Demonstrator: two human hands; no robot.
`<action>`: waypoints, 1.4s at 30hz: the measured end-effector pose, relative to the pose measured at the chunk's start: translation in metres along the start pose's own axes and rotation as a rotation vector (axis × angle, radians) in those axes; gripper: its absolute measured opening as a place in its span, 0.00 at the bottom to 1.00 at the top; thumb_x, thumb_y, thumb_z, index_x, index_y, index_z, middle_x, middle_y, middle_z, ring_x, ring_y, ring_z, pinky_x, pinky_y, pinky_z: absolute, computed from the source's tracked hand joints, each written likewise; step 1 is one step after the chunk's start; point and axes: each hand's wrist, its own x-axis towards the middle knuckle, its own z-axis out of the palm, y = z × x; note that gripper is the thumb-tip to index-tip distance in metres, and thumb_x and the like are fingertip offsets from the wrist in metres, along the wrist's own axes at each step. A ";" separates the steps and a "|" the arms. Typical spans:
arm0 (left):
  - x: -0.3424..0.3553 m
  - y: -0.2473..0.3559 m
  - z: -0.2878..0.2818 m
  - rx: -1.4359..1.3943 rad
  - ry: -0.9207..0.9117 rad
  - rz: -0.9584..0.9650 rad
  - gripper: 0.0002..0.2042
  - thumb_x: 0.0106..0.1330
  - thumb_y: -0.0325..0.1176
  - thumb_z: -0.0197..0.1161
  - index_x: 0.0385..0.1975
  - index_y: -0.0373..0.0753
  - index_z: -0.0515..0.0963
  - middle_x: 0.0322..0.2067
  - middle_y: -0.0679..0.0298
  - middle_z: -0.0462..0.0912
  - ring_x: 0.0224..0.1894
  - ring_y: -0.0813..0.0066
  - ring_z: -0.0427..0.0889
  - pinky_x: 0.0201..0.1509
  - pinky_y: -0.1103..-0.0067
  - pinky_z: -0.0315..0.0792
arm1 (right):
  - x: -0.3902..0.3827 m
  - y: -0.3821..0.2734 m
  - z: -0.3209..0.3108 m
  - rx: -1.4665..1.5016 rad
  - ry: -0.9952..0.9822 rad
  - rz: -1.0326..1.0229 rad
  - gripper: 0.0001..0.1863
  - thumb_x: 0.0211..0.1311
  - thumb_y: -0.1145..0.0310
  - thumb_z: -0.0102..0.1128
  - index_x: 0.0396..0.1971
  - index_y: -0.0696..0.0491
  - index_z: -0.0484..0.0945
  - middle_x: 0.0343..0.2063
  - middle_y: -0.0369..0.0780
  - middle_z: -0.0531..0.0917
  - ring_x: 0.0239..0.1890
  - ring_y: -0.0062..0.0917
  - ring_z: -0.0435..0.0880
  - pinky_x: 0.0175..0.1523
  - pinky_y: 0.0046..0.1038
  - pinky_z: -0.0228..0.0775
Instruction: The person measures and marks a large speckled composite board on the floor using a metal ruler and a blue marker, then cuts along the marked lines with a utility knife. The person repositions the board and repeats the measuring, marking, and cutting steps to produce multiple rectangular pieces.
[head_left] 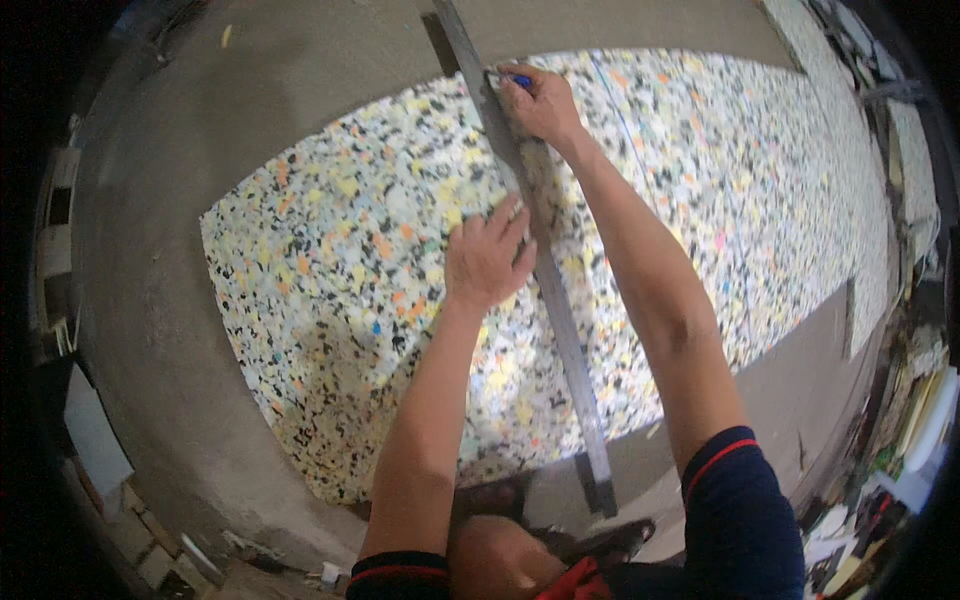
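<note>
The long metal straightedge (540,260) is pinned flat on the speckled rebonded foam sheet (330,300) by the open left hand (487,258). The right hand (540,100) is closed around a blue marker (520,80) at its edge; firm, steady pressure is needed so nothing slips.

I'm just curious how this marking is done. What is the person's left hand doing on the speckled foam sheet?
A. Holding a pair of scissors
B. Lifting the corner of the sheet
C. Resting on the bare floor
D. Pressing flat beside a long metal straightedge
D: the left hand lies palm down on the speckled foam sheet, its fingers against the long metal straightedge, while the right hand holds a blue-tipped marker at its far end.
</note>
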 end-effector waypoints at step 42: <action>-0.036 0.034 0.000 -0.006 -0.178 0.194 0.20 0.74 0.38 0.55 0.64 0.48 0.76 0.70 0.63 0.70 0.56 0.49 0.75 0.58 0.56 0.70 | -0.346 -0.042 -0.528 -0.805 0.796 0.652 0.38 0.58 0.72 0.55 0.70 0.61 0.58 0.40 0.63 0.84 0.45 0.59 0.84 0.49 0.51 0.74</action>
